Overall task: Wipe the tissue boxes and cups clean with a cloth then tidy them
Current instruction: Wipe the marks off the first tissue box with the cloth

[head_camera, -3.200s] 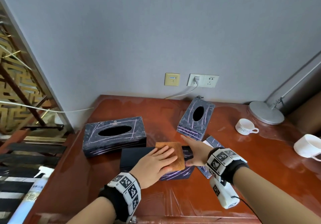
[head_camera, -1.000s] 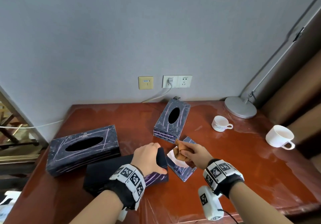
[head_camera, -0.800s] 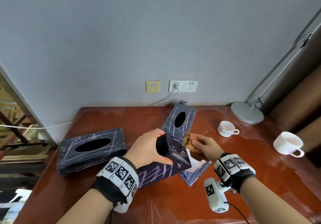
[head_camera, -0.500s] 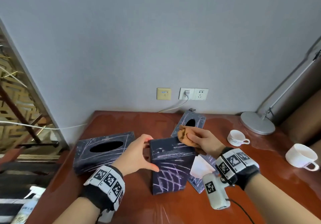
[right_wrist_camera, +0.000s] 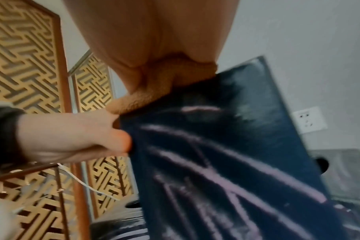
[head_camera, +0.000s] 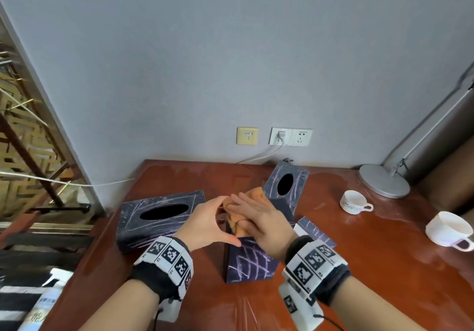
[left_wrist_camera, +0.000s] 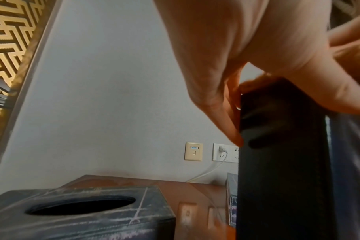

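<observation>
Head view: red-brown table (head_camera: 359,266). Upright tissue box (head_camera: 250,261), stood on end at the near centre; chalky purple scrawl uncleared on its front face. Left hand (head_camera: 207,224) grips its upper left edge, thumb on the front, fingers behind. Right hand (head_camera: 259,221) lies flat, fingers straight, pressing the orange cloth (head_camera: 239,224) onto the top end; nothing grasped. Long tissue box (head_camera: 159,217), flat, left of the hands, scrawl present, judged unwiped. Tilted tissue box (head_camera: 286,189), behind the hands, marks present. Flat panel with white tissue (head_camera: 314,232), just right of the upright box. Small cup (head_camera: 352,202) and large cup (head_camera: 446,229), well apart at the right, untouched. Lamp base (head_camera: 383,180) at the back right.

Left wrist view: fingertips on the dark side of the upright box, cloth edge showing at its top; long box lies below.

Right wrist view: palm bears down on the cloth at the box's top end; left thumb clamps the corner. Blurred.

Progress, judged: early. One box's end under the cloth; its faces, two further boxes, both cups and all tidying outstanding.
</observation>
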`<action>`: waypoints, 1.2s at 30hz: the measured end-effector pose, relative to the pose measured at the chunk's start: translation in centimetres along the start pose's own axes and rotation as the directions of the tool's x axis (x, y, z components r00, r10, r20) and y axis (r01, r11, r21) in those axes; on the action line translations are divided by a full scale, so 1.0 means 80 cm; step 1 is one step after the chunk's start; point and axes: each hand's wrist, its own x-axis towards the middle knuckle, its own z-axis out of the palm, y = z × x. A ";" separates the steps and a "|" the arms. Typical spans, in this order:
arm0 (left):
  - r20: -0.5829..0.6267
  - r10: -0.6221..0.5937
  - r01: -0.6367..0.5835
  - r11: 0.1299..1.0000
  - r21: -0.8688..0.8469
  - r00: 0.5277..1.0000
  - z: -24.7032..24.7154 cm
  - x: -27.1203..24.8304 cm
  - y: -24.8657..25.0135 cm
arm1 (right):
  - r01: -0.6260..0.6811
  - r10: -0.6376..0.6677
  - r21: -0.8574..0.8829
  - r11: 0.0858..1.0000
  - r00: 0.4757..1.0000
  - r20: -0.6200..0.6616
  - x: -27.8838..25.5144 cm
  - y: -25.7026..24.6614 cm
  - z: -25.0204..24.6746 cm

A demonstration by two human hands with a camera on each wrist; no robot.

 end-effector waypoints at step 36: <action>0.187 -0.066 -0.061 0.797 0.600 0.980 -0.011 0.023 0.049 | -0.225 0.250 0.449 0.865 0.968 0.004 -0.046 0.059 -0.039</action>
